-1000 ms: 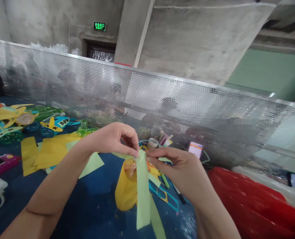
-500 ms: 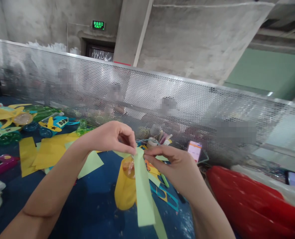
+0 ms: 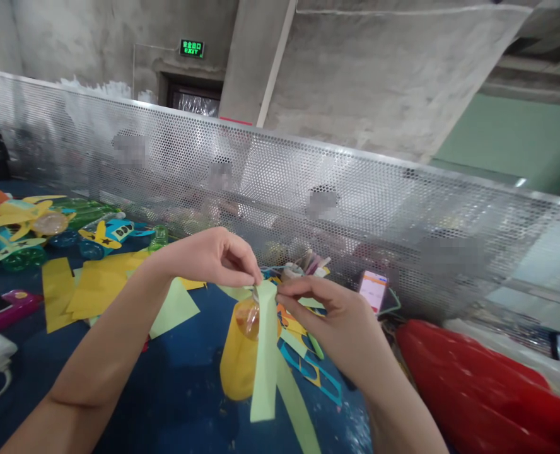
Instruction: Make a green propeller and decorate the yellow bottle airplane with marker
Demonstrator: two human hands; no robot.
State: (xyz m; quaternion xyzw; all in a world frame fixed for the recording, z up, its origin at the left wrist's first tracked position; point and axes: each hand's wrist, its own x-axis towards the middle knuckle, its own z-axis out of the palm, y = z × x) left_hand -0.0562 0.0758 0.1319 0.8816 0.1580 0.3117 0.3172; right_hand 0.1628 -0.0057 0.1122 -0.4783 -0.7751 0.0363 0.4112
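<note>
The left hand pinches the top left edge of a pale green strip, finger and thumb almost together; the right hand holds its top right edge in a similarly narrow pinch; the strip hangs below both grips, in front of a yellow-wrapped bottle, which is just under the left fingertips; the left wrist bends, the hand arching downward, while the right hand comes from the side; strip and fingers partly cover the bottle's neck; exact fingertip contact is hard to see; another green length, lower behind, is cut off by the view.
</note>
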